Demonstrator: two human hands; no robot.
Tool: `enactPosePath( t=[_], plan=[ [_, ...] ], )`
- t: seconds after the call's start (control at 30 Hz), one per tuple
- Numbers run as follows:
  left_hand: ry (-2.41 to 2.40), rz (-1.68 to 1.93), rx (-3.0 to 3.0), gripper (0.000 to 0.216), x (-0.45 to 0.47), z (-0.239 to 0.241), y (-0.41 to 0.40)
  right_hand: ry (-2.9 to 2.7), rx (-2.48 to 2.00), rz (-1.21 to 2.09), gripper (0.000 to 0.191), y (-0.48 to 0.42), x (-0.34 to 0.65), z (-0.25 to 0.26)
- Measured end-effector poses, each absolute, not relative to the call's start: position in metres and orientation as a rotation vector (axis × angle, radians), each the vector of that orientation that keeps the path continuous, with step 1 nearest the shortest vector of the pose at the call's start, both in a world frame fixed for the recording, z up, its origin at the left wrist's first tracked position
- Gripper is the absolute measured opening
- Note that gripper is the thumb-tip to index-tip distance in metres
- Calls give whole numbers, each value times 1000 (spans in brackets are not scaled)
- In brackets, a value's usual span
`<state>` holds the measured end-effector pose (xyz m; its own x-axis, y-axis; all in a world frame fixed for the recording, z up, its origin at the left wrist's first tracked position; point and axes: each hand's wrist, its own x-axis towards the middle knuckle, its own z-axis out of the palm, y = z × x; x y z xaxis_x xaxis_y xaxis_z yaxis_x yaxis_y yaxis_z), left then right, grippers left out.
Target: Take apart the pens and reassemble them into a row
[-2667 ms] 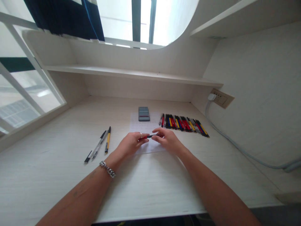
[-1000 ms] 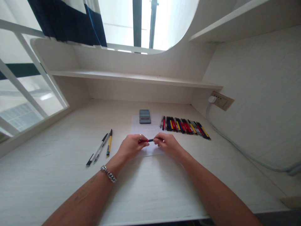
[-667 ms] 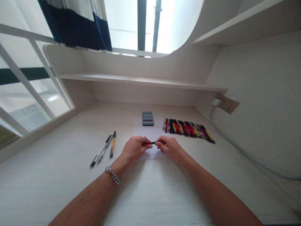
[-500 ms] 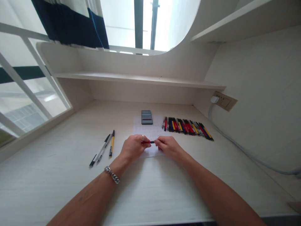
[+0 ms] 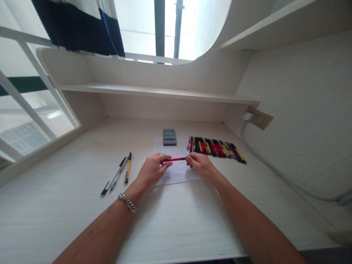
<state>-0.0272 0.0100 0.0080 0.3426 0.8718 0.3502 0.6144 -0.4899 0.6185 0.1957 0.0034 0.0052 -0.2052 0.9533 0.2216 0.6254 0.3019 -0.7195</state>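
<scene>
A red pen (image 5: 176, 159) with a dark end stretches level between my two hands, above a white sheet of paper (image 5: 176, 176). My left hand (image 5: 154, 167) closes its thumb and fingers on the pen's left end. At the dark right end, my right hand (image 5: 200, 164) pinches the same pen. Part of each end is hidden by the fingers. Just behind the hands, a grey box-shaped object (image 5: 169, 137) rests at the paper's far edge. A row of many pens (image 5: 217, 147) in red, black, yellow, blue and clear lies to the right.
On the left of the desk (image 5: 68, 205) lie a yellow pen (image 5: 128, 168) and some clear pens with black parts (image 5: 114, 176). A shelf (image 5: 159, 91) spans the back. At right, a cable (image 5: 275, 171) runs from a wall socket (image 5: 259, 117).
My hands have moved apart slightly, and more of the red pen shows between them. The left fingers have shifted toward the pen's left end. The camera view has turned a little.
</scene>
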Motion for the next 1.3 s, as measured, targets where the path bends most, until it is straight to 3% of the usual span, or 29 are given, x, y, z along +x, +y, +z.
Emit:
enactPosePath(
  t=[0.23, 0.33, 0.5, 0.6, 0.8, 0.97, 1.3],
  plan=[
    [1304, 1044, 2108, 20, -26, 8, 9, -2072, -1435, 151, 23, 1, 194, 12],
    [1209, 1087, 2036, 22, -17, 4, 5, -2148, -1347, 64, 30, -9, 177, 13],
    [1103, 1169, 1985, 32, -10, 8, -3, -2218, -1257, 306, 21, -15, 167, 11],
    [1201, 1197, 2001, 38, -17, 15, -2, -1907, -1169, 550, 19, -9, 176, 16],
    [1303, 1111, 1998, 39, -31, 13, 8, -1030, -911, 1112, 47, 10, 208, 28],
    [1357, 1032, 2063, 38, -35, 9, 13, -745, -785, 1186, 41, 13, 229, 32],
    [1367, 924, 2114, 33, -38, 5, 17, -686, -737, 1221, 42, 13, 240, 33]
  ],
)
